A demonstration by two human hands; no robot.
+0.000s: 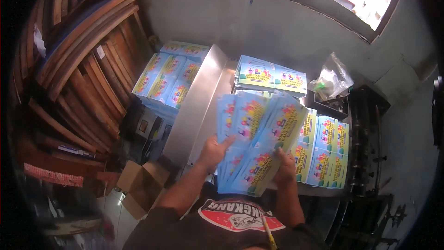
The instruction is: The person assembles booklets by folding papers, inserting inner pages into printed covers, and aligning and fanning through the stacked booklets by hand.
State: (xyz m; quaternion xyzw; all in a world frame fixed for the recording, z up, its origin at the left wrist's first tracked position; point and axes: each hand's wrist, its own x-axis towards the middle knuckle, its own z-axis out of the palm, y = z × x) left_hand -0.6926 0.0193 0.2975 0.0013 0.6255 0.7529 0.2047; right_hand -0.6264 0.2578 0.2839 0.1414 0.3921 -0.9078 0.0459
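Your left hand (213, 153) is closed on the left edge of the fanned printed sheets (260, 146), thumb over the face, and your right hand (286, 169) pinches their lower right edge, so the bundle is held between both, tilted up in front of your chest and above the table. The fingers behind the paper are hidden. Expect a light load with some spring: single sheets look thin and floppy, while the bundle together should be stiffer. The faces look smooth, perhaps coated, so leaves may slide over one another, and corners may crease if squeezed hard. Opposite edges, thumbs in front and fingers spread behind, look the best places to hold. Beyond the bundle, a rear stack of sheets (270, 74) sits partly covered by it, and the right-hand stacks (329, 157) lie just beside your right hand, where a sleeve or loose leaf could catch. To the left, a raised metal panel (196, 106) stands between you and the left-hand stack (169, 81), limiting a sideways swing. Farther right, a clear plastic bag (332, 81) rests on a black tray (341, 106), near a dark machine bar (360, 153). An open cardboard box (141, 187) sits low at left, near wooden boards (95, 92).
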